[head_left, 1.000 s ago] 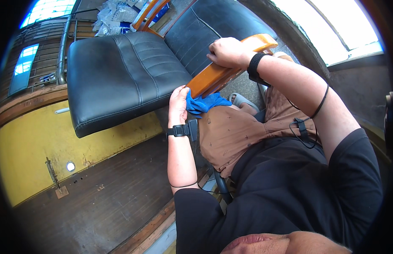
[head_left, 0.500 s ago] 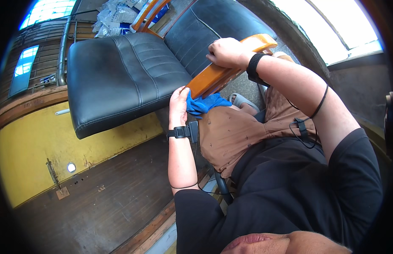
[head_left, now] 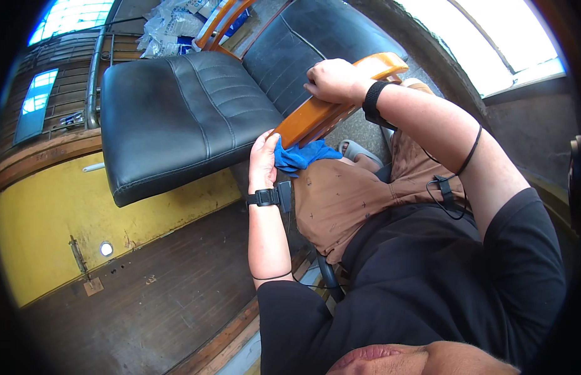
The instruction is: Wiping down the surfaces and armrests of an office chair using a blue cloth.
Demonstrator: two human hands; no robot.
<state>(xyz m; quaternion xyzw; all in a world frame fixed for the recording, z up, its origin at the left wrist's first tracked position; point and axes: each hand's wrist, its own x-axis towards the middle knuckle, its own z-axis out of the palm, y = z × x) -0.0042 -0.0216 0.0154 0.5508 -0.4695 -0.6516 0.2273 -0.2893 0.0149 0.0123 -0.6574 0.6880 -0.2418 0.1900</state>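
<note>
A chair with a black padded seat [head_left: 184, 119] and a black padded back [head_left: 315, 44] lies tilted in front of me. Its glossy orange-brown wooden armrest [head_left: 297, 124] slants across toward my lap. At the armrest's lower end, my left hand [head_left: 262, 156] is closed on a blue cloth [head_left: 303, 156], which bunches below the wood; part of the fingers is hidden. Farther up, my right hand [head_left: 335, 81] curls closed over the armrest, its fingertips partly out of sight on the far side.
Below the seat stands a yellow panel [head_left: 46, 219] with a metal bolt, beside a dark wooden surface [head_left: 171, 294]. Clear plastic bags [head_left: 171, 28] lie behind the chair. A metal pipe [head_left: 95, 75] rises at the left, and a bright window [head_left: 490, 37] is at the upper right.
Almost nothing differs. The chair and both hands have shifted very slightly in the picture; each hand keeps its grip.
</note>
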